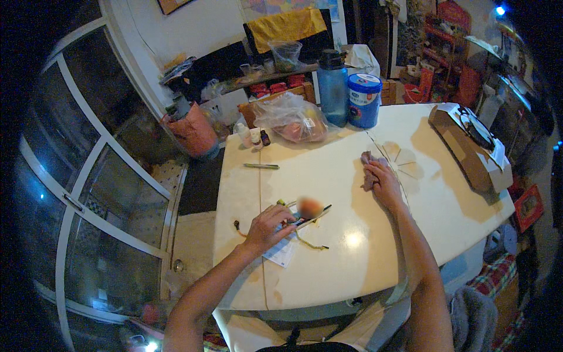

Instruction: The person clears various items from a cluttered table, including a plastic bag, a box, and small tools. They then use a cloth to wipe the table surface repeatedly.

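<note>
My right hand grips a crumpled greyish-brown cloth on the white tabletop, right of the middle. At the left, my left hand is closed on a small bundle of things; what exactly it grips is partly hidden. In that bundle show a blurred orange-red object, a dark-tipped stick or pen and a twisted yellowish cord lying out on the table. A white paper sheet with print lies under the left hand. Beyond it rests a green pen.
Along the far edge stand small bottles, a clear plastic bag of round things, a blue water bottle and a blue-and-white tub. An open cardboard box lies at the right, dark-framed eyeglasses on it.
</note>
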Demonstrator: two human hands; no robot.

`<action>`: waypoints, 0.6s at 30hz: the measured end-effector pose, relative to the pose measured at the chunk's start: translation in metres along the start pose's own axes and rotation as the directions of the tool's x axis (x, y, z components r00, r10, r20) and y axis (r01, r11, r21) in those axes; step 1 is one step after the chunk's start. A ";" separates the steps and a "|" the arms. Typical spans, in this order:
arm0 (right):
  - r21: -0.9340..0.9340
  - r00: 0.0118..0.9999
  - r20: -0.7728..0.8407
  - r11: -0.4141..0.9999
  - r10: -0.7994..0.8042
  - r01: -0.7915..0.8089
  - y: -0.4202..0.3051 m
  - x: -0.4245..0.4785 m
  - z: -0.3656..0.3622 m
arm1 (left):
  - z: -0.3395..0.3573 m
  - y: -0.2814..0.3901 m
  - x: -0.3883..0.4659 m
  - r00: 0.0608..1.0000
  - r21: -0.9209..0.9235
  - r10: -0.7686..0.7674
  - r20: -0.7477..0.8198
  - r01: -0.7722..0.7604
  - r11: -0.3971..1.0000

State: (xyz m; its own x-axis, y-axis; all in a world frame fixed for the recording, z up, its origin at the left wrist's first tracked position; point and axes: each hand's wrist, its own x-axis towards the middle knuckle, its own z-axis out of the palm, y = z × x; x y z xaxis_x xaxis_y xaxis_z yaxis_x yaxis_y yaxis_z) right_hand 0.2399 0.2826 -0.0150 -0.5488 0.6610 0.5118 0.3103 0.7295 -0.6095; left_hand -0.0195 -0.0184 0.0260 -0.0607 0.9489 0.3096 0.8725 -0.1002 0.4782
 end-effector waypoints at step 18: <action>0.240 0.985 0.053 0.959 -0.166 0.149 0.007 0.116 0.100 | 0.005 0.030 -0.085 0.942 0.328 -0.241 0.234 0.156 0.932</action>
State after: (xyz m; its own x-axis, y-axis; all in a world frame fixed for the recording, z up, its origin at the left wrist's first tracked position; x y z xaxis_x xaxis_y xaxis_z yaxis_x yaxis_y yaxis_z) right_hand 0.1011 0.3468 -0.0208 -0.6334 0.5203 0.5728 0.0298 0.7561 -0.6538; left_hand 0.0145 -0.1003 0.0101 -0.1537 0.9880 -0.0160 0.9624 0.1534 0.2240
